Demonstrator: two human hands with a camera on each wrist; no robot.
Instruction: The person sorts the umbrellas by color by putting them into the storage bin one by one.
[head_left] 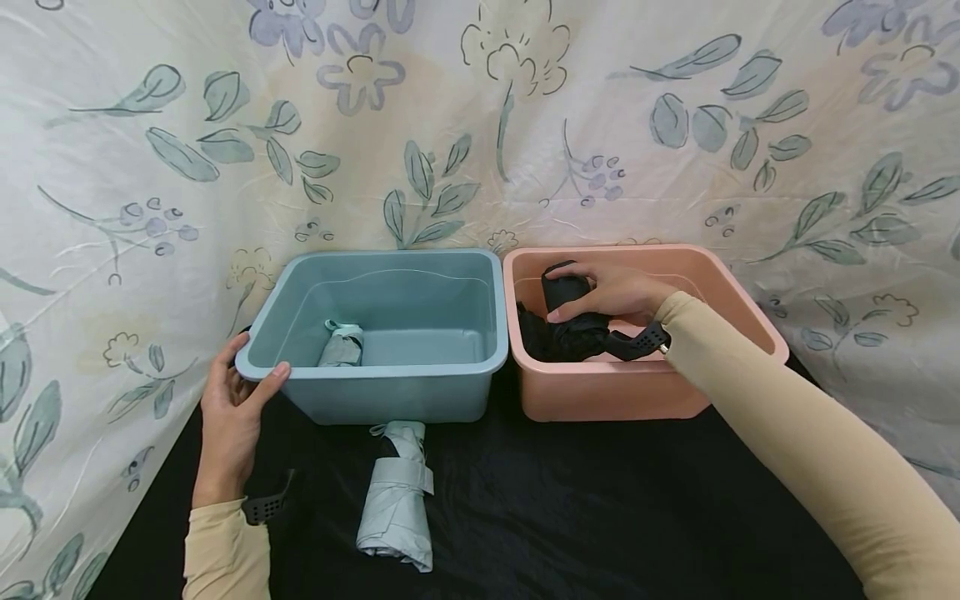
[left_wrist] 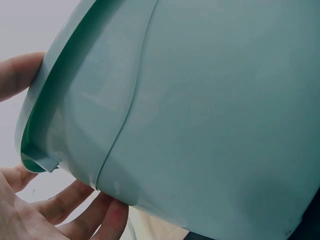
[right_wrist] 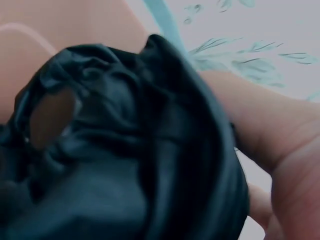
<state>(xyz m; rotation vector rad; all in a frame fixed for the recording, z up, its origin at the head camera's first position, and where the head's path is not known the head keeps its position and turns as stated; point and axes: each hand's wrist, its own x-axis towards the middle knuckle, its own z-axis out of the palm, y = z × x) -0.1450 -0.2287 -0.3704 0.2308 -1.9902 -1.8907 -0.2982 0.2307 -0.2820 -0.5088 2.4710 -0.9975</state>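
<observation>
My left hand [head_left: 232,421] grips the front left corner of a blue plastic bin [head_left: 397,383], thumb on the rim and fingers around the outside wall. In the left wrist view, the fingers lie along that wall [left_wrist: 200,110]. Inside a pink plastic bin [head_left: 607,396], my right hand [head_left: 626,292] holds a black folded umbrella [head_left: 564,290] between thumb and fingers. Its crumpled black fabric [right_wrist: 115,145] fills much of the right wrist view. A light grey folded umbrella [head_left: 345,346] is in the blue bin, partly hidden by its front wall.
Another light grey folded umbrella [head_left: 397,504], wrapped with a strap, lies in front of the blue bin on black cloth [head_left: 600,508]. The bins stand side by side, rims close together. Behind them hangs a flower-patterned curtain [head_left: 480,125].
</observation>
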